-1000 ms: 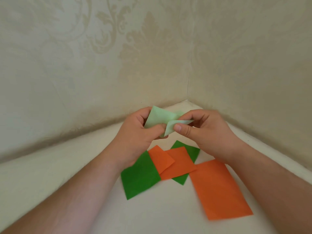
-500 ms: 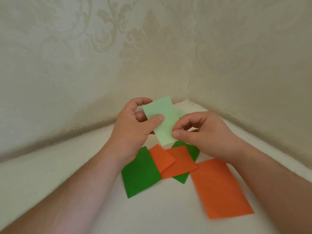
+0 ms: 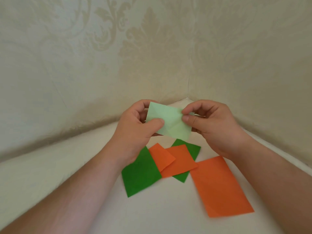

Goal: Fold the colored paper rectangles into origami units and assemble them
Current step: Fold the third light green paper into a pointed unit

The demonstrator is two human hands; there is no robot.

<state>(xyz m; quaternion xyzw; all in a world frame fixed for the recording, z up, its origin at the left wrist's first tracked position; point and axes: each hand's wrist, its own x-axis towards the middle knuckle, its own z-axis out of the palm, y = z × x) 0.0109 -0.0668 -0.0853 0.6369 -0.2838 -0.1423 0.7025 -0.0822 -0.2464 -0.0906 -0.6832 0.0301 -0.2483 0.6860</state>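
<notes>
Both hands hold one pale green paper (image 3: 168, 121) in the air above the bench (image 3: 67, 166), toward 12 o'clock from the sheets lying below. The left hand (image 3: 135, 132) pinches its left edge, thumb on the near face and fingers (image 3: 142, 105) curled behind. The right hand (image 3: 212, 125) pinches the right edge between thumb and forefinger. The paper is spread out almost flat, and faint crease lines cross it, so some folds seem to have been pressed in and opened again; it is not yet a finished unit.

On the bench, a dark green sheet (image 3: 140, 176) lies at 7 o'clock from the held paper. An orange sheet (image 3: 177, 161) with one corner turned over overlaps it and covers most of a second green sheet (image 3: 189, 149). A large orange sheet (image 3: 219, 186) lies flat at 5 o'clock, apparently unfolded.

By my reading the task is at an early stage: no completed unit is visible, nothing is joined, and all the folding and assembly remain.
</notes>
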